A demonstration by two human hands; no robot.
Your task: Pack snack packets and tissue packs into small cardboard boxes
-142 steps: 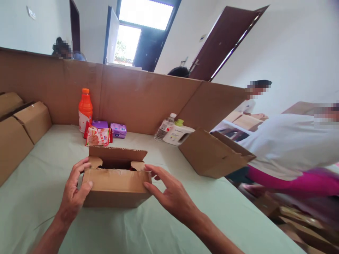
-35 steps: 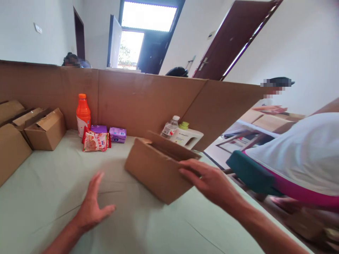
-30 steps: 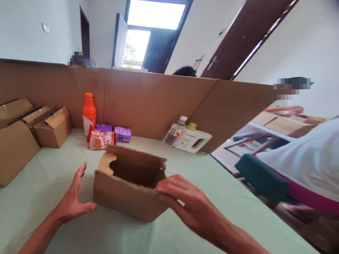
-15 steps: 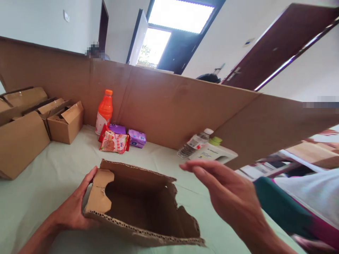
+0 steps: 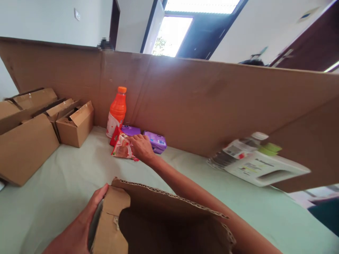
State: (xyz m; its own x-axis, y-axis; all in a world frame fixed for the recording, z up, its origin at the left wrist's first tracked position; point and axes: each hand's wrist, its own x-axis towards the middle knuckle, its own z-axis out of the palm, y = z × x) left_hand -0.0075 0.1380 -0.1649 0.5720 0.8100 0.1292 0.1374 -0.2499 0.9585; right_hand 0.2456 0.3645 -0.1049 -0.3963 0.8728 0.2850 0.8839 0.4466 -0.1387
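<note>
The left hand (image 5: pixel 81 224) clasps one end of an open brown cardboard box (image 5: pixel 164 203), while the right hand (image 5: pixel 143 147) touches a shiny red-and-pink snack packet (image 5: pixel 124 148), its grip unclear.

Both hands bare. We record the right hand (image 5: pixel 142 147) as compact, with rounded knuckles; finer surface detail is too small to resolve. Its forearm (image 5: pixel 182 181) is likewise bare, slim at the wrist, broadening toward the elbow. On the left hand (image 5: pixel 83 224) we note a slender, round-tipped finger (image 5: pixel 99 194).
</note>
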